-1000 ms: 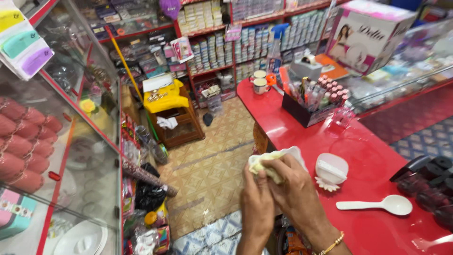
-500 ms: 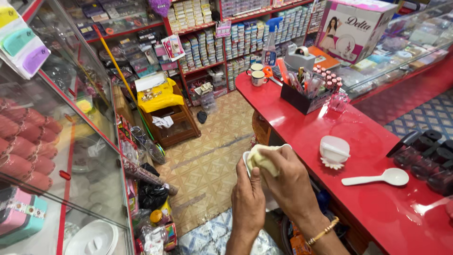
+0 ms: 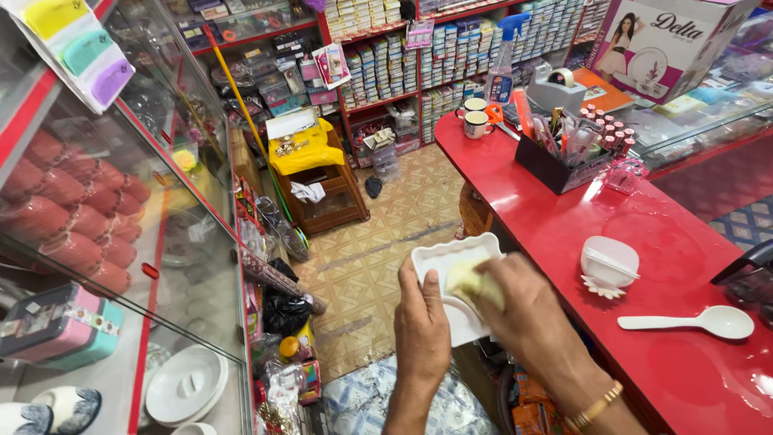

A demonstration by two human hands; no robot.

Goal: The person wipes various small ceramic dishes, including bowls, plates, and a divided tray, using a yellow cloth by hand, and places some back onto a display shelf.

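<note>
White square dish sits tilted in the air beside the edge of the red counter, gripped from below by the left hand. That hand's fingers are closed on the dish's near rim, the thumb lying over the inner face and the rest tucked behind it out of sight. Against the dish's inside, the right hand presses a pale yellow cloth; its fingers are bunched together around the cloth, which shows just beyond their tips. A gold bracelet rings the right wrist.

To the right of the right hand's fingers, apart from them, a small white lidded bowl rests on the counter, and a white spoon lies nearer the person, just past the wrist. Well beyond the fingertips stand a black organiser of pens and small bottles and two mugs. Below the left hand's fingers lies the patterned tile floor, with a glass display case off to their left
</note>
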